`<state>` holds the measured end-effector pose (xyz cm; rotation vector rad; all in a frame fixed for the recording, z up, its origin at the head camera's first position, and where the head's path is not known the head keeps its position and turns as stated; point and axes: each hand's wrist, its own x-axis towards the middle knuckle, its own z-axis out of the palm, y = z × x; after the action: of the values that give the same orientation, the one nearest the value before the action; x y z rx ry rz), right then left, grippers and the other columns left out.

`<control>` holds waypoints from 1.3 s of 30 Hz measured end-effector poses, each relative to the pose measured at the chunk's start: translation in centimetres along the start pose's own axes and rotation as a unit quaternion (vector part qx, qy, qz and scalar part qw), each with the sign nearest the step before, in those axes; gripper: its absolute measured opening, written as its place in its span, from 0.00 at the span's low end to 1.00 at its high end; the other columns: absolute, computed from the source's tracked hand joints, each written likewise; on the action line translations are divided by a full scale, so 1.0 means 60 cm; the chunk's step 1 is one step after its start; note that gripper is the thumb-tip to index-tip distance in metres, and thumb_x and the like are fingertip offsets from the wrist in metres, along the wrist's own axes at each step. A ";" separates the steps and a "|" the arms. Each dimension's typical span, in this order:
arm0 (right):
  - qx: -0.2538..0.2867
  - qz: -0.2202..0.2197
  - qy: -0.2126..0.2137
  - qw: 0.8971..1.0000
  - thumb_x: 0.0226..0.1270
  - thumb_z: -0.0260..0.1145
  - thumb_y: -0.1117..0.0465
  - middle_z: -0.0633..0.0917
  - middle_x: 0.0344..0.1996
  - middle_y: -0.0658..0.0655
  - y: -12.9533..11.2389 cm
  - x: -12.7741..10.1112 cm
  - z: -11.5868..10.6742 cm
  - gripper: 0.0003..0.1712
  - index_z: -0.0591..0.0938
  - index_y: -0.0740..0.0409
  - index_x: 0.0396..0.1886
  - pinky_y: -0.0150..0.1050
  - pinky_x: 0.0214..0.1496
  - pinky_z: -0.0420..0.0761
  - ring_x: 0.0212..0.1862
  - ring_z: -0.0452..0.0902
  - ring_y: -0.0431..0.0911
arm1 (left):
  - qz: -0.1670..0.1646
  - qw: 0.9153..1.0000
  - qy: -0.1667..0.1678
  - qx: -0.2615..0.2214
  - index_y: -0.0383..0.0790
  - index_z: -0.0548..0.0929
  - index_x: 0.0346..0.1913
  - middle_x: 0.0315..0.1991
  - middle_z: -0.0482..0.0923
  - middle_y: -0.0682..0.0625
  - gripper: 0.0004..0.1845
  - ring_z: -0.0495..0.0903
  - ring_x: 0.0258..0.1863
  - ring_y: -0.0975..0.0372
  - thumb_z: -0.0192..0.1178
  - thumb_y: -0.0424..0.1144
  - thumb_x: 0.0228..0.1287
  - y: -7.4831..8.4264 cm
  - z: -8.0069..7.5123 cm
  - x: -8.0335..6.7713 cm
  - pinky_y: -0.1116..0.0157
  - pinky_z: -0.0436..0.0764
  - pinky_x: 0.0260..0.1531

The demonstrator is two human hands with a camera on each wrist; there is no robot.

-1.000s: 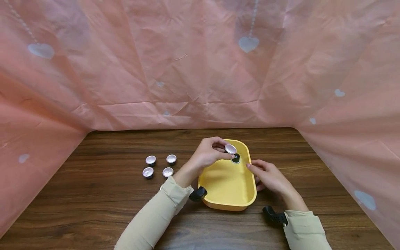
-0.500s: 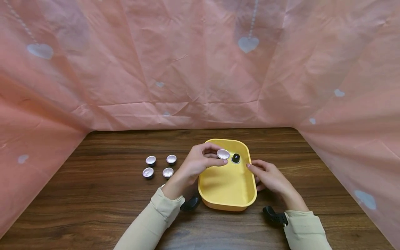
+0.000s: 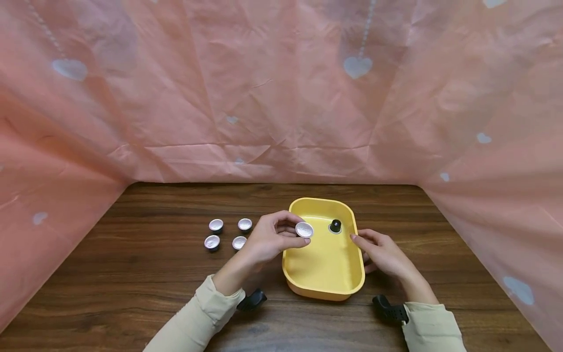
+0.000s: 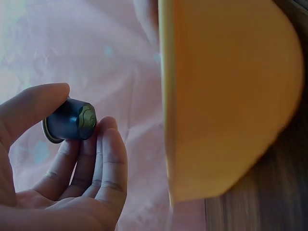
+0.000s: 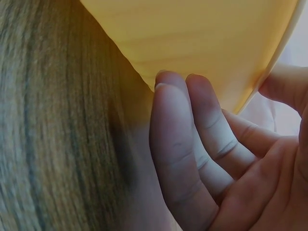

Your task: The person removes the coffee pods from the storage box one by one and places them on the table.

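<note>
In the head view my left hand (image 3: 266, 239) pinches a coffee capsule (image 3: 304, 230) between thumb and fingers, over the left rim of a yellow plastic bin (image 3: 321, 274). Its pale foil lid faces the head camera; the left wrist view shows the dark body of this capsule (image 4: 72, 120) and its patterned end. Inside the bin, near the far right corner, another black capsule (image 3: 335, 225) stands lid down. My right hand (image 3: 384, 252) grips the bin's right wall, thumb over the rim and fingers against the outside, as the right wrist view of the fingers (image 5: 173, 134) confirms.
Left of the bin, several capsules stand foil lid up on the dark wooden table (image 3: 132, 274), among them a front-left capsule (image 3: 212, 242). My left forearm partly covers that side. A pink cloth (image 3: 272, 107) with hearts encloses the back and sides.
My left hand has drawn leftward and nearer to me with the capsule, away from the one in the bin. My right hand stays on the bin wall. The head view has shifted slightly.
</note>
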<state>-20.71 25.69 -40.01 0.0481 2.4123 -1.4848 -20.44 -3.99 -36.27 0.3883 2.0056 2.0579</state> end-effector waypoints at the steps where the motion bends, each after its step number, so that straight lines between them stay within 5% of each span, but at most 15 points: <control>1: 0.000 0.002 0.001 1.000 0.86 0.58 0.45 0.90 0.44 0.61 0.000 -0.001 -0.002 0.36 0.70 0.69 0.76 0.44 0.36 0.91 0.37 0.88 0.45 | 0.000 1.000 0.002 0.001 0.29 0.84 0.56 0.46 0.88 0.47 0.22 0.88 0.42 0.65 0.75 0.24 0.58 -0.001 -0.003 -0.003 0.69 0.88 0.47; 17: -0.003 0.009 0.002 1.000 0.86 0.58 0.44 0.89 0.43 0.61 0.006 -0.007 -0.021 0.38 0.68 0.69 0.78 0.44 0.37 0.91 0.37 0.87 0.46 | 0.004 0.997 0.019 0.081 0.26 0.82 0.54 0.46 0.88 0.44 0.23 0.88 0.43 0.64 0.78 0.27 0.57 -0.040 -0.095 -0.088 0.71 0.87 0.45; 30: -0.015 0.003 -0.005 1.000 0.86 0.57 0.44 0.90 0.41 0.59 0.007 -0.006 -0.030 0.38 0.68 0.70 0.77 0.44 0.38 0.91 0.37 0.88 0.45 | 0.014 0.989 0.100 0.109 0.24 0.82 0.52 0.48 0.86 0.46 0.22 0.89 0.42 0.66 0.78 0.26 0.56 -0.051 -0.174 -0.154 0.70 0.88 0.46; 39: -0.024 0.001 -0.006 1.000 0.87 0.56 0.43 0.89 0.42 0.58 0.008 -0.006 -0.029 0.39 0.67 0.71 0.78 0.44 0.37 0.91 0.37 0.87 0.45 | -0.036 0.980 0.177 0.085 0.26 0.82 0.59 0.44 0.87 0.55 0.27 0.88 0.43 0.66 0.79 0.27 0.58 -0.060 -0.227 -0.182 0.71 0.86 0.43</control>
<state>-20.71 27.51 -39.60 0.0308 2.4364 -1.4205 -15.11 -20.49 -40.41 -0.0285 2.3682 2.0311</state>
